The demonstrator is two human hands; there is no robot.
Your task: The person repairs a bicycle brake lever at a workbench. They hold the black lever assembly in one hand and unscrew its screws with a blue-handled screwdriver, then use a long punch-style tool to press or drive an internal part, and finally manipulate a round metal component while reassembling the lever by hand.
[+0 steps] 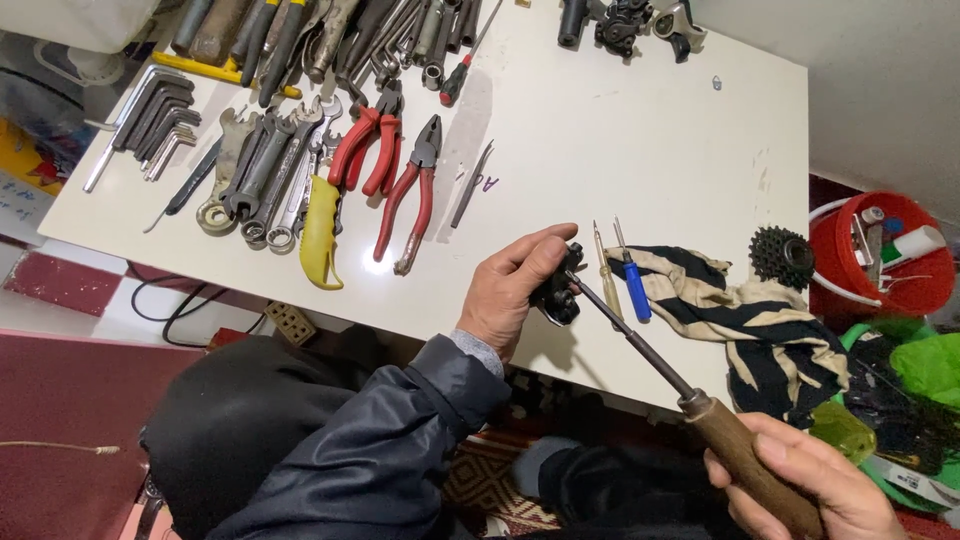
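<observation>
Work is under way, not finished. The left hand [515, 290] pinches a small black part [557, 293] at the near edge of the white bench [620, 140]. The right hand [810, 480] grips a wooden-handled screwdriver [660, 365], tip on the part. Pliers [412, 195] lie unused at left.

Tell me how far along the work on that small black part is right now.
Laid out already: pliers, wrenches and two small screwdrivers on the white table, with a sprocket cluster on the striped cloth. In hand: the left hand grips the small black part while the right hand sets a wooden-handled screwdriver against it. The part is still being worked on.
</observation>
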